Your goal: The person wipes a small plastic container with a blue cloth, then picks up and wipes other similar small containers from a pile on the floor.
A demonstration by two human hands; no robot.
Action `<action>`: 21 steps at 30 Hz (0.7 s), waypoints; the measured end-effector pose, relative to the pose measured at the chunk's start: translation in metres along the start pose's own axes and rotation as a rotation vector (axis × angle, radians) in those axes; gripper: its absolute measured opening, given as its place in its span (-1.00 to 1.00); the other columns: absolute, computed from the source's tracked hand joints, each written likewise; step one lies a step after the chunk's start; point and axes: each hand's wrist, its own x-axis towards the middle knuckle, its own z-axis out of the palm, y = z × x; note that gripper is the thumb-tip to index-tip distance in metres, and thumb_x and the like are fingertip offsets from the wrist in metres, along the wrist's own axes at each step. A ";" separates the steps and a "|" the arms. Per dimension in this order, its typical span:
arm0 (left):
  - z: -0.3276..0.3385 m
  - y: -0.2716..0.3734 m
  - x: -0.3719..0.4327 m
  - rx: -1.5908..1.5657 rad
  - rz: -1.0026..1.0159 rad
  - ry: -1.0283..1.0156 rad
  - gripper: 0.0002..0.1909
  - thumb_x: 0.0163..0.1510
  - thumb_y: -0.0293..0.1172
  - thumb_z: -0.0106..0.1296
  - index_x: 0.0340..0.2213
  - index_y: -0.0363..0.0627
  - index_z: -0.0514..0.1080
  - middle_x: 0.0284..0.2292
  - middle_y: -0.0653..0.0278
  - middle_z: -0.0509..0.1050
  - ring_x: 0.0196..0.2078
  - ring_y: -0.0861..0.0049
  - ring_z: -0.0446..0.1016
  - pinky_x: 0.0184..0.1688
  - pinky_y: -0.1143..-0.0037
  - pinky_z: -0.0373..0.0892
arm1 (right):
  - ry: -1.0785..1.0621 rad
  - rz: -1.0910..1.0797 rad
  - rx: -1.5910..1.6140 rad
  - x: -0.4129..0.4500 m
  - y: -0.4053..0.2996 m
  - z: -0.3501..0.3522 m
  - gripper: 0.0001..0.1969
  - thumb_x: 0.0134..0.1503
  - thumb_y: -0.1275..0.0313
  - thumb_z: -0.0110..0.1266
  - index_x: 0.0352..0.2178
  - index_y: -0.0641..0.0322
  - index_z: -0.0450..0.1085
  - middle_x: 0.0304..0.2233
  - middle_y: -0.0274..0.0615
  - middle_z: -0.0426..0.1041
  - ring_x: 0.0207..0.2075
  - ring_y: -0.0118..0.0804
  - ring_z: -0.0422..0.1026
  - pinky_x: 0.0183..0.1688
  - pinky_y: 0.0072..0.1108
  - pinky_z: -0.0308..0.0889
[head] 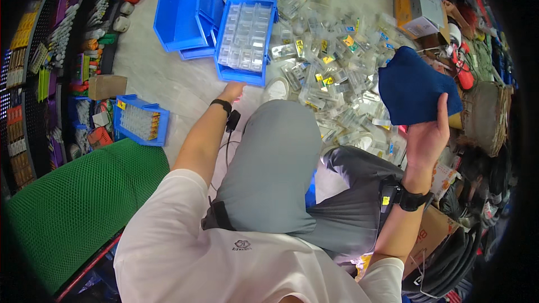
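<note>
My right hand (427,141) holds a dark blue cloth (414,88), thumb on its near side, above a spread of small clear plastic boxes (337,71) on the floor. Several of those boxes carry yellow, green or blue labels. My left hand (233,91) is at the front lip of a blue plastic storage bin (242,76); its fingers are mostly hidden, so their grip is unclear. Inside that bin, clear plastic boxes (246,35) stand in neat rows. Behind it to the left sits a larger blue bin (181,12), overlapping another blue bin.
At left are a rolled green plastic mesh (92,193), a smaller blue bin of clear boxes (141,120) and a cardboard box (107,87) beside shelving. A grey-and-orange carton (419,6) stands at right, near coiled black hose (450,261). My shoe (277,89) is close to the front bin.
</note>
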 end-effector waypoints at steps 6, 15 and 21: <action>0.024 -0.016 0.038 -0.422 -0.296 0.117 -0.43 -0.01 -0.06 -0.17 -0.04 -0.16 0.11 -0.08 0.04 0.20 -0.13 0.30 0.25 -0.06 0.32 0.19 | 0.084 -0.016 -0.021 -0.001 -0.003 -0.004 -0.62 0.14 0.33 -0.23 -0.06 0.36 0.13 -0.03 -0.11 0.21 0.02 -0.26 0.17 0.09 -0.38 0.00; 0.026 -0.023 0.070 -1.098 -0.288 0.189 -0.28 0.05 0.20 -0.59 -0.12 -0.25 0.13 -0.17 0.13 0.26 -0.11 0.25 0.21 0.05 0.21 0.02 | 0.112 -0.003 -0.048 0.000 0.000 -0.010 -0.62 0.14 0.36 -0.23 -0.05 0.39 0.13 -0.01 -0.07 0.17 0.04 -0.25 0.14 0.11 -0.37 -0.03; 0.032 -0.016 0.042 -1.136 -0.170 0.086 -0.14 0.00 0.28 -0.65 0.05 -0.31 -0.12 0.05 0.08 0.04 0.09 0.20 0.03 0.12 0.16 -0.12 | 0.065 0.008 -0.071 0.000 0.007 -0.006 -0.63 0.13 0.35 -0.22 -0.06 0.35 0.15 -0.04 -0.11 0.23 0.00 -0.25 0.19 0.08 -0.36 0.02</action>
